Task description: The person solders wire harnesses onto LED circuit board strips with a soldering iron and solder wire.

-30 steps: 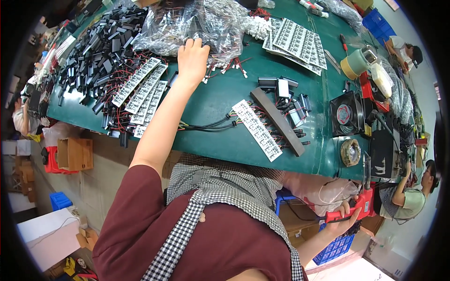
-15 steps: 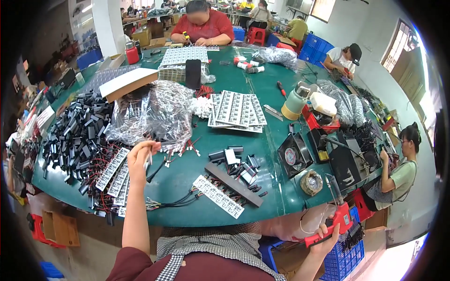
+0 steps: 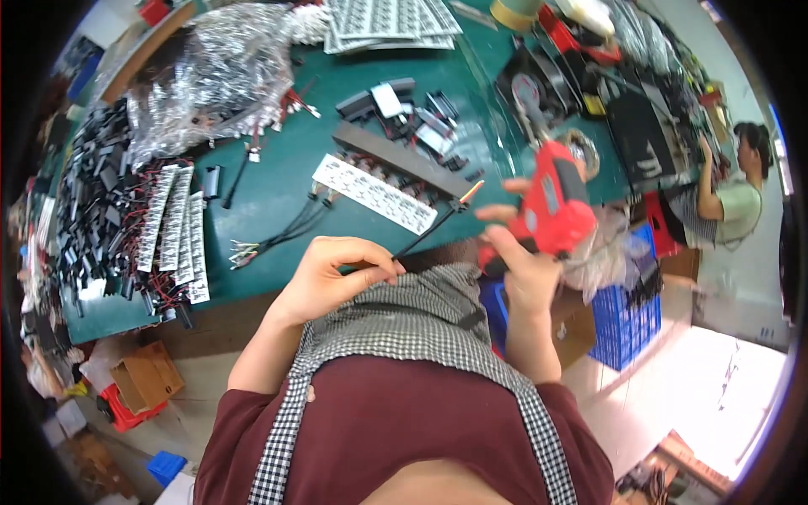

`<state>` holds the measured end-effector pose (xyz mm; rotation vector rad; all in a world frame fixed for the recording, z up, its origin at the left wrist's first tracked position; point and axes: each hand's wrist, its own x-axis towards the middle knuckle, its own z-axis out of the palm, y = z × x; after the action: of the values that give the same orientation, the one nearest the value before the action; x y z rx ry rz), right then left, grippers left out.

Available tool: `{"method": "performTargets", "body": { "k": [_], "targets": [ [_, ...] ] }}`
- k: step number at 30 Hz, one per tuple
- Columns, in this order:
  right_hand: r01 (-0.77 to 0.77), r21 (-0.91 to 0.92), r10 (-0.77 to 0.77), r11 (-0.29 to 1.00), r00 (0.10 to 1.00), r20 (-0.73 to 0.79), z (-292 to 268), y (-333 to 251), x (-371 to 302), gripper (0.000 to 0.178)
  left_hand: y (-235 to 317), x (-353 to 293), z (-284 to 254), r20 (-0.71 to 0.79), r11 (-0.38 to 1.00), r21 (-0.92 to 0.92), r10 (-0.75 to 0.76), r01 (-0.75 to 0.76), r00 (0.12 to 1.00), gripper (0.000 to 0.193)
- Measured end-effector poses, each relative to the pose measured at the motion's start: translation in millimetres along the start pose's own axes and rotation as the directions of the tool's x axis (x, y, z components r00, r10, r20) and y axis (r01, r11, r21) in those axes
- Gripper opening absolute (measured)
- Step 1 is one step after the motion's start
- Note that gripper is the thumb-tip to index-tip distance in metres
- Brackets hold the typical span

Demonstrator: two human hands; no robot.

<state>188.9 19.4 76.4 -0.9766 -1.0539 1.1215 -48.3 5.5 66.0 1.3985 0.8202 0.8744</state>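
My left hand is in front of the table edge, its thumb and fingers pinching a thin black cable. The cable slants up to the right and ends in bare coloured wires near a dark bar. My right hand grips a red soldering gun, slightly blurred, its tip pointing up over the table. Between them and the bar lies a white circuit board strip; several black cables run from its left end. Small black housings sit behind the bar.
At left are a heap of black housings and more board strips with red wires. A clear plastic bag and stacked board sheets lie farther back. A fan stands right. A co-worker sits at far right.
My left hand has come from beside the plastic bag toward my body, now with the black cable. My right hand has raised the soldering gun inward over the table edge. The view has tilted down.
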Motion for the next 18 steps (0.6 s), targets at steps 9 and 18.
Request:
{"method": "performTargets", "body": {
  "k": [9, 18],
  "targets": [
    [-0.074, 0.08, 0.068, 0.994, 0.994, 0.083, 19.4, 7.8, -8.5, 0.065, -17.0, -16.6, 8.2, 0.073, 0.994, -0.008, -0.107, 0.108, 0.992, 0.007],
    [0.119, -0.166, -0.089, 0.979, 0.98, 0.178, 26.0, 14.5, -7.0, 0.104, -12.1, -3.1, 30.7, -0.064, 0.947, -0.307, -0.117, 0.092, 0.991, 0.048]
  ]
}}
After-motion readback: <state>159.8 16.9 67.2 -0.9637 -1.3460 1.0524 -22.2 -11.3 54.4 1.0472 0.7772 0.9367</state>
